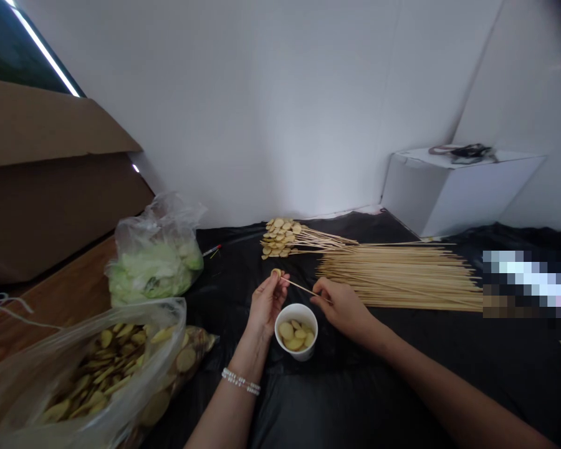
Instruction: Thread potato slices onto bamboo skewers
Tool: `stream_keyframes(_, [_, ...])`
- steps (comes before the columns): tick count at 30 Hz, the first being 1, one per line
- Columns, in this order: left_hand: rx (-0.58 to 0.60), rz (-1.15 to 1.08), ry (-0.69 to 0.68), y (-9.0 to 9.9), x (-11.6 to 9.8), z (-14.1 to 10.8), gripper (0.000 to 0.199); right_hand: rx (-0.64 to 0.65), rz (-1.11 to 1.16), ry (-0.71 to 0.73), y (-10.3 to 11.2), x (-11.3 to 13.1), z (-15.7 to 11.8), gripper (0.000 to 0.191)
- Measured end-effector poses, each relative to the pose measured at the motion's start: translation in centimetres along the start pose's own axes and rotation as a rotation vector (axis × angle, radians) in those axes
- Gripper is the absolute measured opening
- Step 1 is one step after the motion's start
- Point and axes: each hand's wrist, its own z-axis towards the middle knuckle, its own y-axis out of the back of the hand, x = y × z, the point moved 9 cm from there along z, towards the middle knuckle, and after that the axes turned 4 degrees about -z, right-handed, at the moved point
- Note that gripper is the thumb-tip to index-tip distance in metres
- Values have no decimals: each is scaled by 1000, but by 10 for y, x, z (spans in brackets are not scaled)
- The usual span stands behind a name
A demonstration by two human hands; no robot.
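Observation:
My left hand (pixel 267 300) pinches a pale yellow potato slice (pixel 277 272) between thumb and fingers. In my right hand (pixel 339 304) is a thin wooden skewer (pixel 302 287), whose far tip meets the slice; whether it has pierced it I cannot tell. Just below both hands stands a white tub (pixel 279 337) with several slices (pixel 295 335) inside. Beyond the hands lies a pile of skewered slices (pixel 280 237), their sticks pointing right. A broad bundle of bare skewers (pixel 406 277) spreads out to the right, close to my right hand.
On the left, a clear plastic bag (pixel 172 349) holds many slices, and another bag (pixel 156 268) holds pale green pieces. A red-tipped pen (pixel 212 250) lies behind. A cardboard box (pixel 51 206) rises far left; a white box (pixel 462 187) stands back right. Black sheeting (pixel 299 405) covers the surface.

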Motion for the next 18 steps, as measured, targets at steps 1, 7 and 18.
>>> stream_keyframes(1, [-5,-5,-9,1,-2,0,11,-32,-89,21,2,2,-1,8])
stream_keyframes(7, [17,-8,16,0,4,2,11,10,-361,72,-8,5,-5,22])
stream_keyframes(18, [41,1,46,-3,8,0,10,249,330,-123,-24,-7,-1,23])
